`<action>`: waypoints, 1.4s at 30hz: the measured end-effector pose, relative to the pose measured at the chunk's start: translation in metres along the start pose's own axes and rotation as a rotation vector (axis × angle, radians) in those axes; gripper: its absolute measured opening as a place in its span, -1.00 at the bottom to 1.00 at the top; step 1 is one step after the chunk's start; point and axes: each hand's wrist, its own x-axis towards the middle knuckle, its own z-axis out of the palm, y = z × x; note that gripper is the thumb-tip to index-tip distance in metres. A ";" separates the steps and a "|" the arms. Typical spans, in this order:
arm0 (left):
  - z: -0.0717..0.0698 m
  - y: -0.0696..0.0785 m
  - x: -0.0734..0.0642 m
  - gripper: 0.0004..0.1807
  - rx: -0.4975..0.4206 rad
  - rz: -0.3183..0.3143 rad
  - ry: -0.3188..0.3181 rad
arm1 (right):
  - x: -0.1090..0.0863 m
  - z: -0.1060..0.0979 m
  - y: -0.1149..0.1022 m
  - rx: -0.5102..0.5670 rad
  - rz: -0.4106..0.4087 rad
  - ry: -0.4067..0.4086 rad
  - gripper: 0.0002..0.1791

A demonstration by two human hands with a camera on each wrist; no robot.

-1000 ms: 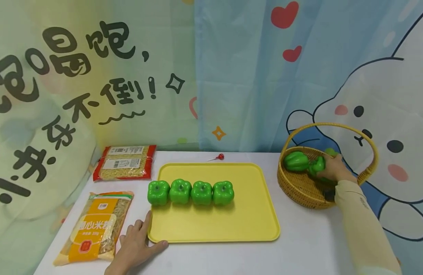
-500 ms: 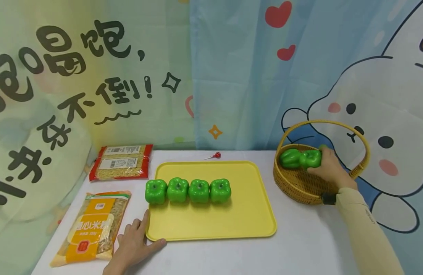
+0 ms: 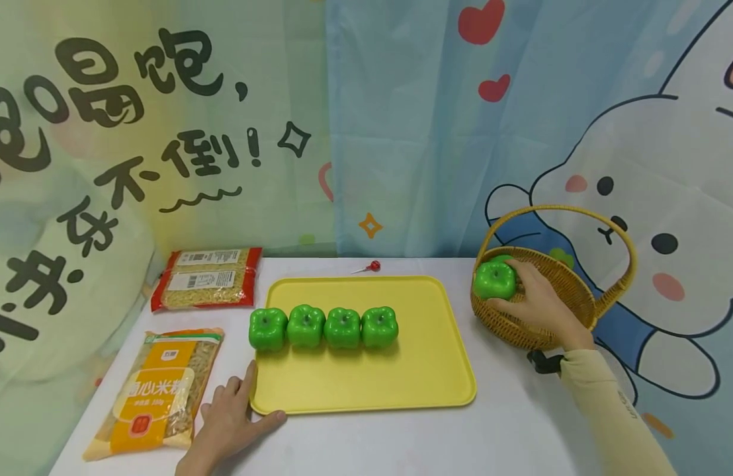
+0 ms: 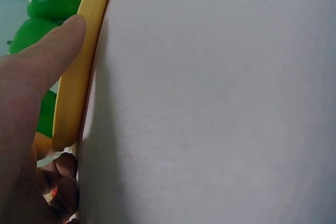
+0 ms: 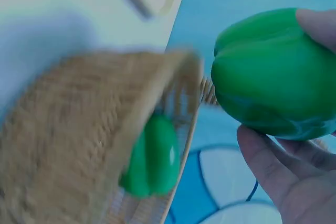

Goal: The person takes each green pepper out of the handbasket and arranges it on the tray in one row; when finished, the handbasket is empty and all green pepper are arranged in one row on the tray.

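In the head view my right hand point(image 3: 539, 303) grips a green bell pepper point(image 3: 494, 281), thumb on one side and fingers on the other, over the left side of a wicker basket point(image 3: 565, 287). Seen from the right wrist, the held pepper is above the rim, and another bell pepper point(image 5: 155, 156) lies inside the basket. My left hand point(image 3: 223, 420) rests at the near left corner of a yellow tray point(image 3: 372, 390), index finger along its left edge and thumb at its front edge. Several green bell peppers point(image 3: 323, 328) stand in a row across the tray's left part.
Left of the tray lie an orange bag point(image 3: 155, 396) of dry food and, farther back, a red-edged bag point(image 3: 207, 279). A small red-headed item point(image 3: 374, 266) sits behind the tray. The basket's tall handle point(image 3: 619, 284) arches over it. A printed curtain point(image 3: 396, 132) hangs behind.
My right hand has lifted the bell pepper and brought it to the left side of the basket. The left hand stays at the tray corner; the whole head view has shifted slightly.
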 end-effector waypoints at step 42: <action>-0.001 0.001 0.000 0.36 -0.017 -0.010 -0.006 | 0.009 0.112 -0.061 0.240 -0.029 -0.355 0.06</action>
